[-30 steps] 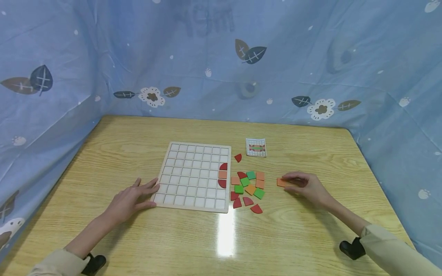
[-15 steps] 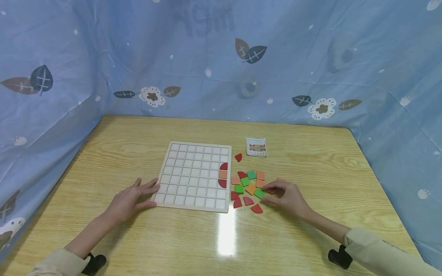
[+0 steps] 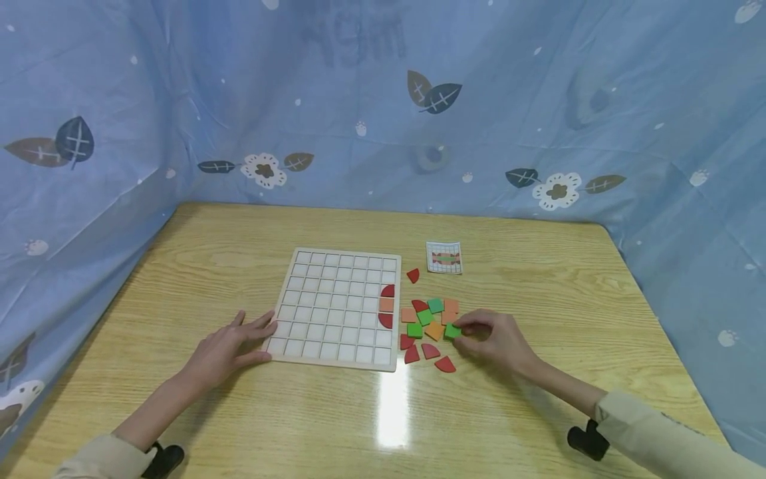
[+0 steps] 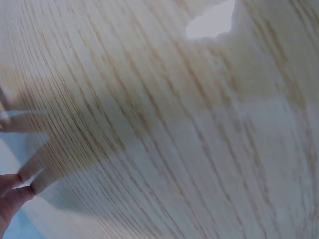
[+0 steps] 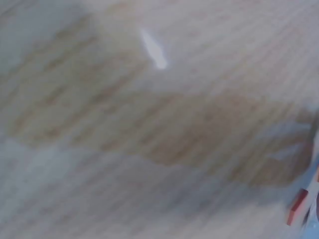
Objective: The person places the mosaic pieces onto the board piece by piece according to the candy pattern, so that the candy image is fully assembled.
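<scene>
At the right of the pile of tiles, my right hand pinches a green square tile between thumb and fingertips. My left hand rests at the lower left corner of the white gridded board, fingers spread along its edge. In the board's right column sit an orange square and two red quarter-round tiles, one red piece above it and one red piece below. In the left wrist view only fingertips show at the left edge.
Loose green, orange and red tiles lie just right of the board, with a red quarter-round apart behind them. A small printed pattern card lies farther back. Wooden tabletop surrounds everything, and a blue curtain hangs behind.
My right hand lets go of an orange square at the right, moves left to the pile and takes hold of a green square, turning it slightly. My left hand stays at the board.
</scene>
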A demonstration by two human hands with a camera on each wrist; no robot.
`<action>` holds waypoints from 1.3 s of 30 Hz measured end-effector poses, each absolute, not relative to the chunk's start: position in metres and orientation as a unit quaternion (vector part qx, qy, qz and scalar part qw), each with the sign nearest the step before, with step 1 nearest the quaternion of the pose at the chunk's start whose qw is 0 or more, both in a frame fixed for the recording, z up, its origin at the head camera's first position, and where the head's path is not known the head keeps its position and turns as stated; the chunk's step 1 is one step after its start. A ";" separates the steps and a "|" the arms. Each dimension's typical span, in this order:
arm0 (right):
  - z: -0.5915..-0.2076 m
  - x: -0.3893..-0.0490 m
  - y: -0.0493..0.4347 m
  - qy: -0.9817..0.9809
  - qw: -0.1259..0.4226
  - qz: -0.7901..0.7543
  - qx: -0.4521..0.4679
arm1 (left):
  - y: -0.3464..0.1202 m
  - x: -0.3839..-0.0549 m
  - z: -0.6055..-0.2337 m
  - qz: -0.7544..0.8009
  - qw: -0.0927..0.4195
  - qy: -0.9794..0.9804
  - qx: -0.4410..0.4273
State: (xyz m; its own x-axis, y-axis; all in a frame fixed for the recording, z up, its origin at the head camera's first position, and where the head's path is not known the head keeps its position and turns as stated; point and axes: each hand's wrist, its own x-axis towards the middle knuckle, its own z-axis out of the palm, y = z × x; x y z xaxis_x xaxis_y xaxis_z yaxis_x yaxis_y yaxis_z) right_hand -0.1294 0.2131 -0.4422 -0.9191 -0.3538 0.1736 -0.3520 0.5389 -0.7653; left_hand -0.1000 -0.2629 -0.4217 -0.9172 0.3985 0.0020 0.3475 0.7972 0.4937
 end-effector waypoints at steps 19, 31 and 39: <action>-0.427 -0.166 0.155 0.839 0.037 -0.483 -0.247 | -0.265 -0.099 -0.423 0.252 0.043 0.946 0.199; -0.428 -0.178 0.128 0.832 0.041 -0.482 -0.271 | -0.262 -0.100 -0.422 0.244 0.044 0.949 0.195; -0.431 -0.170 0.143 0.835 0.039 -0.494 -0.242 | -0.263 -0.099 -0.422 0.240 0.044 0.952 0.187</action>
